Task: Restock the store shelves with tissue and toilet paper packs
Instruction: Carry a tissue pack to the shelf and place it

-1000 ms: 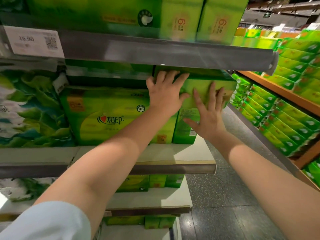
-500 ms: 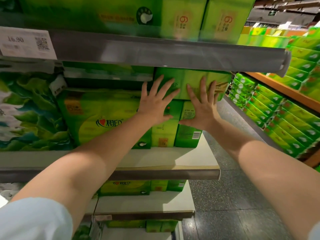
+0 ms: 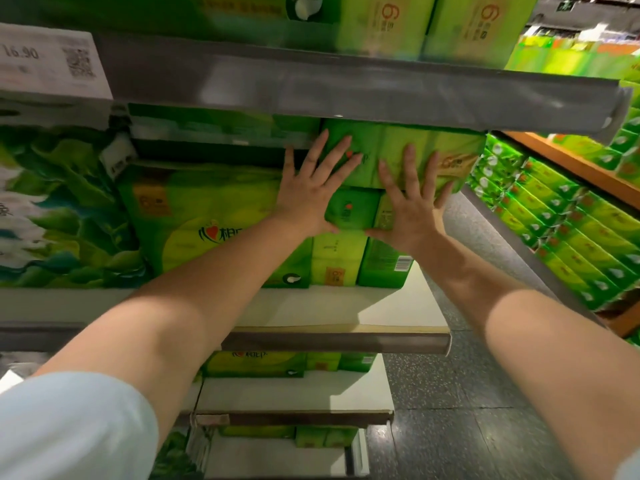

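Observation:
A green tissue pack [image 3: 388, 150] lies flat on top of upright green packs [image 3: 349, 258] at the right end of the middle shelf [image 3: 346, 306], just under the upper shelf's grey rail [image 3: 346, 88]. My left hand [image 3: 311, 192] presses its spread, straight fingers against the front of the top pack and the stack below. Beside it, my right hand [image 3: 412, 206] does the same, fingers fanned on the top pack's front. A large green pack with a red heart logo [image 3: 207, 223] stands to the left of the stack.
More green packs fill the top shelf [image 3: 426, 26] and the lower shelves [image 3: 263, 365]. A price tag [image 3: 48, 60] reading 16.90 hangs at upper left. A second rack of green packs [image 3: 568, 220] runs along the right of the grey aisle floor [image 3: 450, 410].
Both hands have spread their fingers flat against the pack fronts. The top pack sits further back under the upper shelf than a second ago, and the view has moved closer.

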